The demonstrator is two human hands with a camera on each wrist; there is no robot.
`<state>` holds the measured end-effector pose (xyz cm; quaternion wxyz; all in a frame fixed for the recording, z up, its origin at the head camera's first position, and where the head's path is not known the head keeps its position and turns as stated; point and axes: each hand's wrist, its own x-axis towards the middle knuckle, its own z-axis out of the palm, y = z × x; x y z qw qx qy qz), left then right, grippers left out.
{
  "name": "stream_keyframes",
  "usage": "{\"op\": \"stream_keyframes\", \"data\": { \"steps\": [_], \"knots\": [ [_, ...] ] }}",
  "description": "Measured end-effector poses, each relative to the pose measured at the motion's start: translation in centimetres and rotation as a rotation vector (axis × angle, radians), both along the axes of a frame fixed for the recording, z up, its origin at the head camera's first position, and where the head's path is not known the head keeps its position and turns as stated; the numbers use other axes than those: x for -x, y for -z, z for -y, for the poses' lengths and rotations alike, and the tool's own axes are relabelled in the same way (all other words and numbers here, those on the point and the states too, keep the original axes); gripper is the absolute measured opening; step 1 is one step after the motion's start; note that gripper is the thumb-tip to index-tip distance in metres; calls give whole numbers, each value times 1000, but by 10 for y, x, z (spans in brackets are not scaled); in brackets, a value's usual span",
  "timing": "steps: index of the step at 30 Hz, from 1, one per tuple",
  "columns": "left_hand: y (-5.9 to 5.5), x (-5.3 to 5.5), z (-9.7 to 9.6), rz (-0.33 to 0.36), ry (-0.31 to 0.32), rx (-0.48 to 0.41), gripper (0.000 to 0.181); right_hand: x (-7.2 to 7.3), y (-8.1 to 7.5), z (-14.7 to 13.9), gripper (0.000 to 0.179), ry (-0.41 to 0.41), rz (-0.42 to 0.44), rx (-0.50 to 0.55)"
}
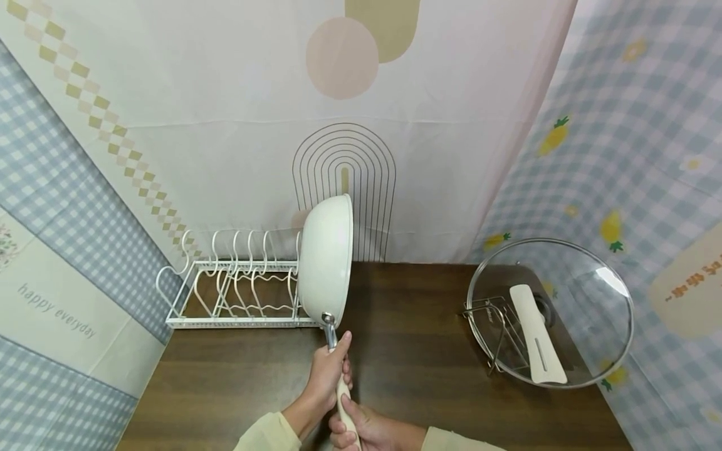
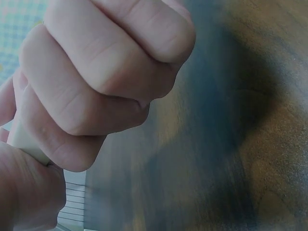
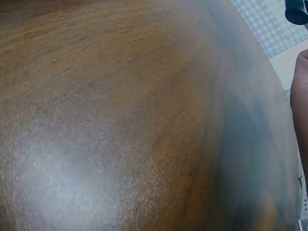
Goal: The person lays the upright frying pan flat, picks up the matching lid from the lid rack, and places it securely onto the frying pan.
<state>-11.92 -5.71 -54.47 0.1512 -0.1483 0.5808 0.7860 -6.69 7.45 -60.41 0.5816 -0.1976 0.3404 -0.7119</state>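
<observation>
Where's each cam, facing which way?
Head: on the head, facing forward and down at pan and rack; left hand, right hand, sleeves show.
Left wrist: on that wrist, facing table and handle; curled fingers show, owner unclear.
Right wrist: on that wrist, facing table; skin at right edge.
Shared: handle, table in head and left wrist.

The pan [image 1: 324, 260] hid the near end of the rack [image 1: 242, 322] to its left, and its inside, turned away, did not show. Below the pan, the left hand [image 1: 328, 376] and right hand [image 1: 366, 427] covered much of the handle [image 1: 342, 393], and the bottom edge cut off the right hand and both sleeves [image 1: 272, 435]; to the pan's right, a white strip [image 1: 536, 335] partly hid the lid's [image 1: 592, 326] dark knob [image 1: 544, 310]. The table [image 2: 192, 144] was blurred in the left wrist view, and a black thing [image 3: 297, 12] in the right wrist view was cut off, too little shown to name.
</observation>
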Motion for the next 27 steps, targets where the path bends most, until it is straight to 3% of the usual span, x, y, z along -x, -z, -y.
{"op": "stream_keyframes", "data": {
  "steps": [5,20,27],
  "knots": [
    [0,0,-1,4,-10,4,47,0,-1,0,57,-11,45,-9],
    [-8,-3,0,-10,-1,10,49,0,-9,2,57,-20,0,33],
    [-16,-4,1,-53,7,-2,51,3,-11,3,56,-34,0,58]
  ]
}}
